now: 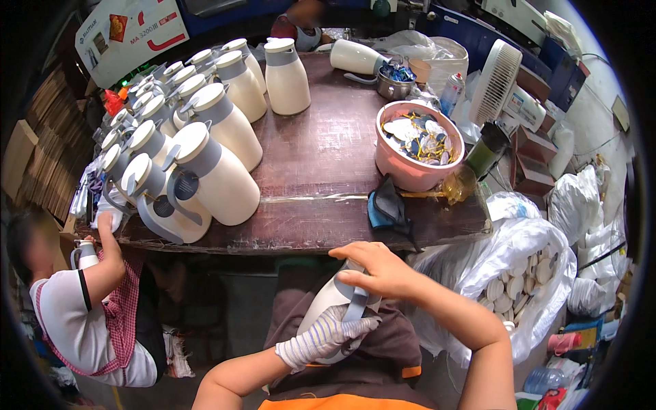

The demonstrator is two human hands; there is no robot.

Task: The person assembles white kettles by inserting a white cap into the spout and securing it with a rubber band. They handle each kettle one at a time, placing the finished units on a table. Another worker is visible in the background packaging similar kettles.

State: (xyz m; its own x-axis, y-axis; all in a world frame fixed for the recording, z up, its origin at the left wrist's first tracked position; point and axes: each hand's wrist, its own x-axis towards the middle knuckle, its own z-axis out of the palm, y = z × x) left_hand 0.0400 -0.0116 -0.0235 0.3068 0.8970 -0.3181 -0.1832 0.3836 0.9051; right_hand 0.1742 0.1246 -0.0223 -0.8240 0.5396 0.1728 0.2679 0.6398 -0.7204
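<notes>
Cream and smooth in the head view, our jug (316,305) lies tilted on our lap (290,292) between both hands: the striped, knit-gloved left hand (326,336) holds it beside the curved grey handle (357,305); our bare right hand (379,270) arches over its top, how firmly we cannot tell.

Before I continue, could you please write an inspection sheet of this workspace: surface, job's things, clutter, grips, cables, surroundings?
Surface: table, dark, pale strip across it.
Job's things: held jug, tilted; other jugs crowd the table's left; lying jug at far side.
Clutter: loaded tub; blue-black cloth; bag with pale discs.
Grips: left grip, gloved, around the held jug; right grip, bare, over its upper end.
Cables: dark strip at right, cannot tell if cable.
Surroundings: fan at right; co-worker at left, second person beyond the table.
</notes>
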